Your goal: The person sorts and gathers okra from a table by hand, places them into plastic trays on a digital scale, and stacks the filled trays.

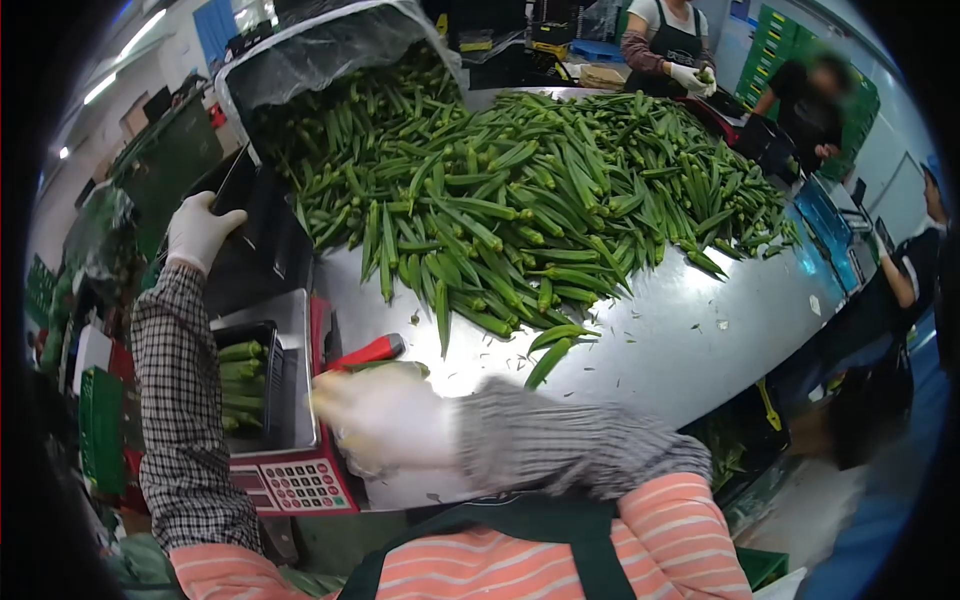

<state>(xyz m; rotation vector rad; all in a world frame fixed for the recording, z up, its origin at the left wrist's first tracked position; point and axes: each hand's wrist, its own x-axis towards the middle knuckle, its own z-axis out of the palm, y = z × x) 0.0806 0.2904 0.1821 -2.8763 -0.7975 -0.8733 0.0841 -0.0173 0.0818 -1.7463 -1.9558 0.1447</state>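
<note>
My left hand (200, 233), in a white glove, is at the edge of a stack of black trays (262, 245), thumb and fingers apart. On the red and silver scale (300, 484) below it sits a black tray holding several okra pods (240, 385). Motion blurs my right hand (385, 415), also gloved, just right of the scale; its fingers are smeared and whatever they hold cannot be made out. Beside it, a red-handled tool (370, 352) lies on the metal table (640, 350). A large okra pile (500, 210) spreads across the table.
A plastic-lined crate (235, 100) lies tipped at the back left, with okra at its mouth. Across the table stands a gloved person (665, 45); other people (810, 110) are at the right. A crate with okra (735, 450) sits below the table's right edge.
</note>
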